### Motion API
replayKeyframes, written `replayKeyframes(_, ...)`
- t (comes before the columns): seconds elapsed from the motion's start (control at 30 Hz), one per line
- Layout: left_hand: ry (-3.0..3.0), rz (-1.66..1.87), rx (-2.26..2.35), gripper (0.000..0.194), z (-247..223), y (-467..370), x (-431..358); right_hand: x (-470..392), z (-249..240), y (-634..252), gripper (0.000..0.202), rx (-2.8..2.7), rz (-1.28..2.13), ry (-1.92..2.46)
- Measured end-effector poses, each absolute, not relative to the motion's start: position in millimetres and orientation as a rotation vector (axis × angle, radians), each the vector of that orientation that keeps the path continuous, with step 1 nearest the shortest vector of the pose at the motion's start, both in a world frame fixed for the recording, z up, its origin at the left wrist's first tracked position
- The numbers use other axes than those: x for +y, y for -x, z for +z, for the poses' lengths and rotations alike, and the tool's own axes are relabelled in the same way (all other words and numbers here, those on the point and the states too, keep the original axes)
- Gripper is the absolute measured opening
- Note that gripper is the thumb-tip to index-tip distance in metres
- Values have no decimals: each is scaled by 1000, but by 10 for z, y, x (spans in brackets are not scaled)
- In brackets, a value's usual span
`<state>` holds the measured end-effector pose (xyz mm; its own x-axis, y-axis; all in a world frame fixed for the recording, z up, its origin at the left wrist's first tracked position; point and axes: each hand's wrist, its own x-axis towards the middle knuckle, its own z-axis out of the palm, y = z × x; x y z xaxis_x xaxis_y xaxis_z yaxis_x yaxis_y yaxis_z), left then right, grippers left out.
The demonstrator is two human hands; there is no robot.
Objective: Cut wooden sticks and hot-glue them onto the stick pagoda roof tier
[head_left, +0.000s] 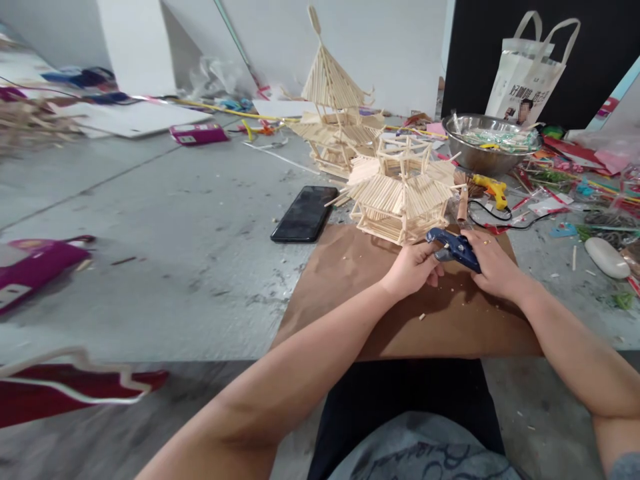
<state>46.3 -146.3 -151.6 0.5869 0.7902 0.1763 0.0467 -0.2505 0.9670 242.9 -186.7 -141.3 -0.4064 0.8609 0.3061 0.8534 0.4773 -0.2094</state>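
R hand (pixel 495 267) is closed round the blue cutter (pixel 454 247), fingers wrapped over its handle at abt 3 o'clock of frame centre. L hand (pixel 413 269) sits just beside it at the cutter's 9 o'clock, fingers curled in, thumb and fingertips touching the tool's front end; can't tell if sth small is pinched there. Both hands rest over the brown paper (pixel 350 293), which lies on the grey floor (pixel 175 233). Small wood bits are scattered on the paper near the hands.

At 12 o'clock of the hands, touching the paper's far edge, stands a stick house (pixel 400 193) w/ a slatted roof. Behind it, further toward 12, a taller stick tower (pixel 333 113) w/ a pointed roof. A black phone (pixel 305 213) lies flat at the house's 9 o'clock, just off the paper.

Containers: a steel bowl (pixel 480 157) at abt 1 o'clock of the hands holds a heap of thin sticks, some green, some pale; exact contents too small to tell. A white tote bag (pixel 530 67) stands upright behind the bowl at 1 o'clock; its inside isn't visible. A yellow glue gun (pixel 493 189) lies btw bowl and house, black cord trailing toward 3. Mixed craft litter and packets spread at 2–3 o'clock, incl. a white oval (pixel 607 257).

At 9 o'clock a magenta pouch (pixel 30 267) lies on the floor, blurred; a red-and-white bag (pixel 75 387) at 8.
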Motion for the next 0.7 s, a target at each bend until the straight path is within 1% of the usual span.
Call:
replayKeyframes(0.13, -1628, 757, 669, 43, -1479, -432, -1421, -1854, -1413, -2486, 75, -2454, 168, 1317)
replayKeyframes(0.3, -1536, 729, 643, 52, -1464, -420, -1379, -1859, -1403, -2473, 74, -2423, 193, 1322)
replayKeyframes(0.53, -1598, 687, 656, 47, -1442, -392, -1403, -1917, -1311, -2405, 67, -2397, 147, 1398)
replayKeyframes(0.7, -1678, 652, 658, 38, -1372, -359, -1433, -1948, -1285, -2388, 53, -2383, 132, 1475)
